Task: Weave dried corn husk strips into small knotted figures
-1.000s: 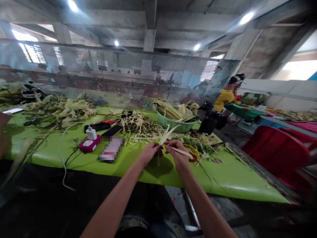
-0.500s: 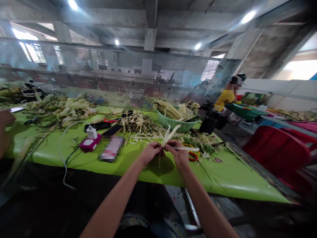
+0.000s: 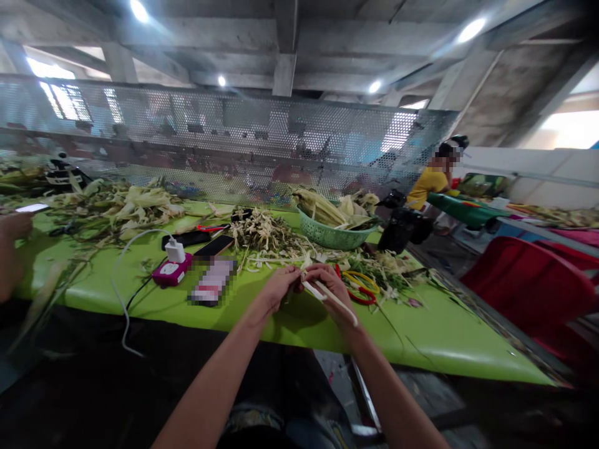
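Pale corn husk strips are pinched between my two hands over the near edge of the green table. My left hand is closed, its fingertips on the husk. From the other side, my right hand grips the same husk, and the strips' loose ends trail across its back toward the wrist. Fingers hide the spot where the strips meet. Just right of my right hand lie red and yellow loop handles, perhaps scissors. A heap of small knotted husk pieces lies beyond my hands.
A green basket of husks stands behind my hands. Left are a phone, a dark phone and a magenta power socket with cable. Another person's hand is far left; a person in yellow sits right.
The husk ends that stood upright above my fingers have been folded down over my right hand. My right hand has turned and its fingers have closed further over the husk.
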A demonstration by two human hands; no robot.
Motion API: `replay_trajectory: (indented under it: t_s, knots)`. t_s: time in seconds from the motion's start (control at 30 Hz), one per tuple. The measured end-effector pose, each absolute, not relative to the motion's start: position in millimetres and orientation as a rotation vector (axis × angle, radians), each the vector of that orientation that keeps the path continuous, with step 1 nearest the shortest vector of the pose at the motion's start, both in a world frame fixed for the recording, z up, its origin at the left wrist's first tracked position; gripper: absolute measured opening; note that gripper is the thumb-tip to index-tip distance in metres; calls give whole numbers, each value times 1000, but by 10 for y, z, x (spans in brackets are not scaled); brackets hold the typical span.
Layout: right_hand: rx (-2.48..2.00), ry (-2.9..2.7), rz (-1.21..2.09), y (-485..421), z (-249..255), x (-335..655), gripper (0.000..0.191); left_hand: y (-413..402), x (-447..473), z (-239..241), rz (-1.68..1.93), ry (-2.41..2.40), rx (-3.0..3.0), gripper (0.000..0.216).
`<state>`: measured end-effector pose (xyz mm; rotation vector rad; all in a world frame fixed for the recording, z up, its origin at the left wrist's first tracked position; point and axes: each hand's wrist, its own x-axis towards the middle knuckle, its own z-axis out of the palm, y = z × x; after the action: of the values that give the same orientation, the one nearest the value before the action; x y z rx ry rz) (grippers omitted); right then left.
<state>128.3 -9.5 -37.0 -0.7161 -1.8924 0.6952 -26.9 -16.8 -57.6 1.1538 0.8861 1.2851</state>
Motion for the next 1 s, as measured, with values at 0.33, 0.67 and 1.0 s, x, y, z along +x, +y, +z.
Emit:
replay_trajectory:
  t_s: [0.33,0.67,1.0]
  knots:
    - [-823,-1641,938,-63,-368,1324,23,-133,-275,-594,1282,943,1262,26]
    - [-970,-1371,1034,73,-514,1335,34,-131,-232,-594,1221,985,1406,26]
    - [-936,-1404,832,13,-442,1320,21,-84,-193,-671,1241,1143,1498,17]
